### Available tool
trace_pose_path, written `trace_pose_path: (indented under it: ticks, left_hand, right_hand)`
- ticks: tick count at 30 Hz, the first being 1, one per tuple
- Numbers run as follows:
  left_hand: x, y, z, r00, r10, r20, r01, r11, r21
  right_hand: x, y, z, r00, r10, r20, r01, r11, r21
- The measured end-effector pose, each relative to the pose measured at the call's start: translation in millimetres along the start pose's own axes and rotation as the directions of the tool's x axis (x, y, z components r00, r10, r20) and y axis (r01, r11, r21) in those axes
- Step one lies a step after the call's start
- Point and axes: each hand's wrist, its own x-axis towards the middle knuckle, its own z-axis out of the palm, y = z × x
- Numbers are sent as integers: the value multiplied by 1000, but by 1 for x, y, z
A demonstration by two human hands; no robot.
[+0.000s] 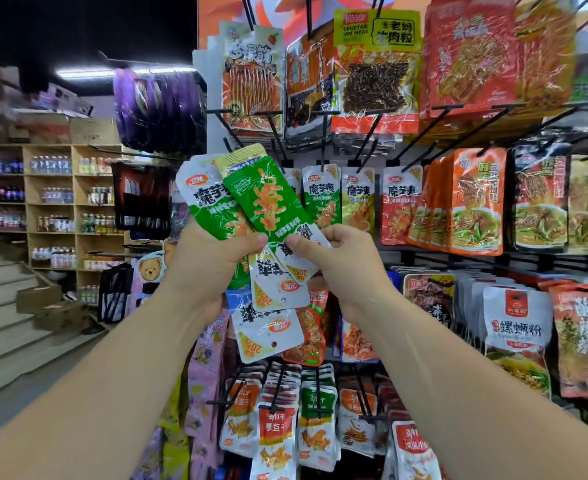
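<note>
Left hand grips fan of green snack packets in front of rack. Right hand pinches white end of top packet, which is upside down. Matching hanging packets on hook just behind. Looks midway: bunch not hung yet.

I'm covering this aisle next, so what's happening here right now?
A person stands facing a rack of hanging snacks. The left hand grips a fanned bunch of green and white snack packets, several upside down. The right hand pinches the white end of one green packet in that bunch. Matching packets hang on the hooks just behind. Whether the packets are going up or coming down cannot be told.
</note>
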Motion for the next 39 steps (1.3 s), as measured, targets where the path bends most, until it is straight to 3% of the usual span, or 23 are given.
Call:
trace_pose_path:
  ticks: [4,13,25,33,39]
  left_hand:
    - [2,-2,1,1000,-12,-10,12,999,-37]
    - [4,-10,8,996,-2,-85,1,1000,-13]
    - [13,-11,-4,988,-16,-153,20,1000,24]
    - [22,-12,-28,975,6,-221,8,998,58]
    - [25,-13,-28,977,21,-213,-7,997,70]
  right_hand:
    - [3,1,-1,1000,-15,-21,15,1000,-4]
    - [2,5,-6,993,120,16,-120,992,29]
    - [0,-4,-9,996,15,-89,-21,997,-69]
    - [10,-28,-47,981,47,-187,-37,998,57]
    - [23,-47,-74,976,-22,-215,6,997,-73]
